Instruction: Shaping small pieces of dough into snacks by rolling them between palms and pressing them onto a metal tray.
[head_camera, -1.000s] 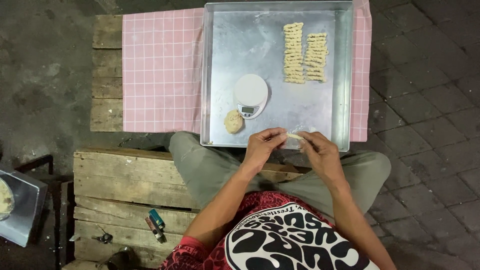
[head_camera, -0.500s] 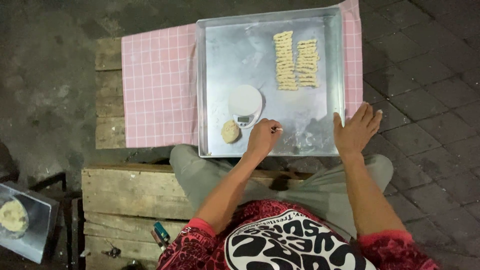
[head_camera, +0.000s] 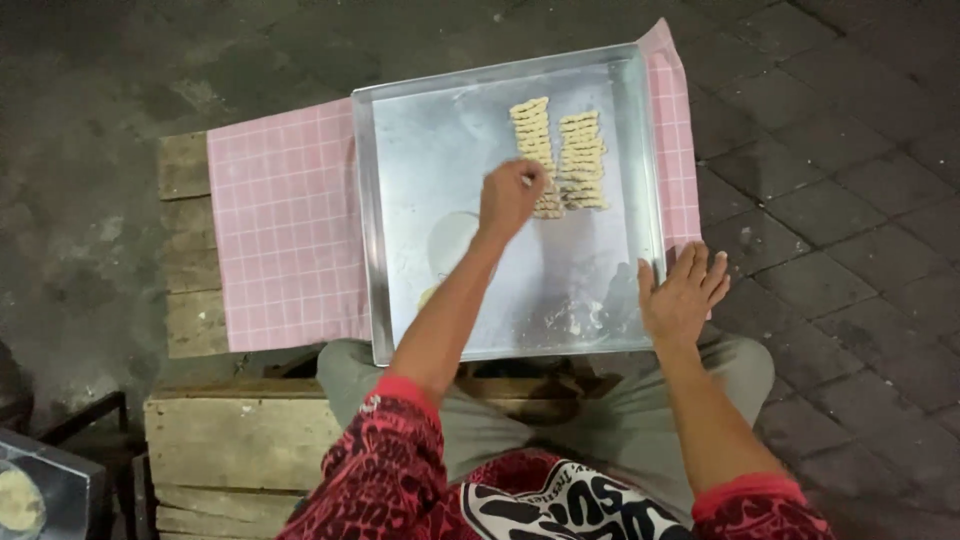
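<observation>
1. The left hand (head_camera: 508, 198) reaches out over the metal baking tray (head_camera: 400, 150), its fingers pinched on a small piece of dough (head_camera: 528, 180) at the near end of the left row of dough twists (head_camera: 535, 150).
2. That piece sits just at the lower end of the row, touching or nearly touching the last twists; the exact contact is hidden by the fingers.
3. A second row of dough twists (head_camera: 582, 160) lies just beside the first, to its right, both running lengthwise in the far right part of the tray.
4. The right hand (head_camera: 683, 297) is released, fingers spread flat, resting on the tray's right rim near its close corner and holding nothing.
5. A small white kitchen scale (head_camera: 448, 243) lies on the tray, partly hidden under the left forearm.
6. The tray sits on a pink checked cloth (head_camera: 285, 230) spread over a wooden pallet tabletop (head_camera: 190, 260).
7. A scatter of flour or crumbs (head_camera: 575, 318) marks the tray's near right part.
</observation>
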